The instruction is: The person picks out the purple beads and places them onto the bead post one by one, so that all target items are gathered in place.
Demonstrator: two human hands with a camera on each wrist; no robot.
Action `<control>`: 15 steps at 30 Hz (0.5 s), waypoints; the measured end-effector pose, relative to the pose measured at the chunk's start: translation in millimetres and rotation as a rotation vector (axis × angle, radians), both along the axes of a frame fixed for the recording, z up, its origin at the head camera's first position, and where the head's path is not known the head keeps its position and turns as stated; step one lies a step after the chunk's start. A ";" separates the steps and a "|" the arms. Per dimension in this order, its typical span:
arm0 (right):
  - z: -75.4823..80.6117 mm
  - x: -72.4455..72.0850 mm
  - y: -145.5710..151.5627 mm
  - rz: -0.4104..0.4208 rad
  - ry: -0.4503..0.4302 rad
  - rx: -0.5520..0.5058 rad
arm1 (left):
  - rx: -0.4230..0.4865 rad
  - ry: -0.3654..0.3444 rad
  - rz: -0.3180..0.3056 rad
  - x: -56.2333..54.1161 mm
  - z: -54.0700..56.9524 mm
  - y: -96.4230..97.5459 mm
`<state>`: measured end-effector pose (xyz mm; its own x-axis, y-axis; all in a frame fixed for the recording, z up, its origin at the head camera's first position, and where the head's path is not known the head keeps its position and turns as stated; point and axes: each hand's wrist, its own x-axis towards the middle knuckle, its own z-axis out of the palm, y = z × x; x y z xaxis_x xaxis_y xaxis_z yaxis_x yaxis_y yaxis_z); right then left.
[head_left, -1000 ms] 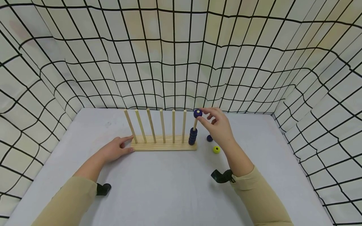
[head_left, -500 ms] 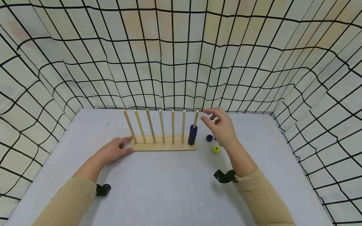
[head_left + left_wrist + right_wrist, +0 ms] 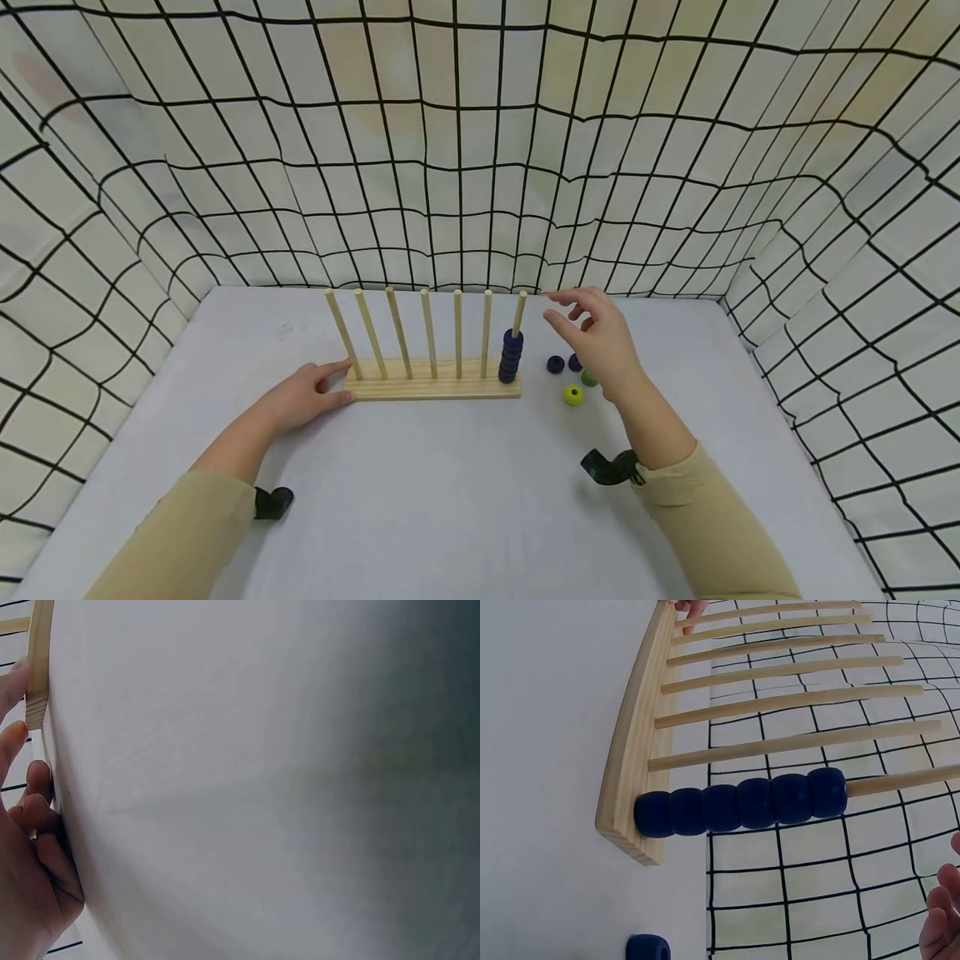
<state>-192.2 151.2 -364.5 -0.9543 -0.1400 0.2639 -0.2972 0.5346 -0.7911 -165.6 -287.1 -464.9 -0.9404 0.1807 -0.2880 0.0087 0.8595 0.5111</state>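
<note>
A wooden peg rack [image 3: 427, 389] with a row of upright rods stands on the white table. My left hand [image 3: 306, 396] holds its left end between thumb and forefinger; in the left wrist view those fingertips meet the base's end [image 3: 37, 682]. Several dark blue beads [image 3: 739, 804] are stacked on the rightmost rod, whose top is bare. My right hand [image 3: 600, 333] hovers just right of that rod, fingers loosely bent and apart, holding nothing. Below it lie two loose blue beads [image 3: 555, 364], a green bead [image 3: 588, 378] partly behind the wrist, and a yellow bead [image 3: 573, 395].
A black net [image 3: 480, 192] rises behind the table's far edge and along both sides. White cloth [image 3: 435, 492] covers the table in front of the rack. Black wrist devices [image 3: 609, 468] sit at both cuffs.
The blue bead my right hand held at the rod's top has dropped onto the stack. That hand has let go and moved right, uncovering another blue bead and the green one.
</note>
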 end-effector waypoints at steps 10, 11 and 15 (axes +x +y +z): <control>-4.7 0.5 14.6 -0.018 -0.007 0.093 | 0.001 -0.002 0.010 0.6 -0.6 0.4; -5.1 0.8 16.2 -0.023 -0.019 0.099 | 0.002 -0.001 0.009 0.6 -0.6 0.2; -7.3 1.7 22.2 -0.029 -0.047 0.117 | 0.007 -0.002 0.013 0.6 -0.4 -0.2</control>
<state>-190.5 173.4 -371.9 -0.9694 -0.1392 0.2021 -0.2441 0.6316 -0.7358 -165.0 -287.4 -465.3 -0.9422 0.1703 -0.2886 -0.0036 0.8561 0.5168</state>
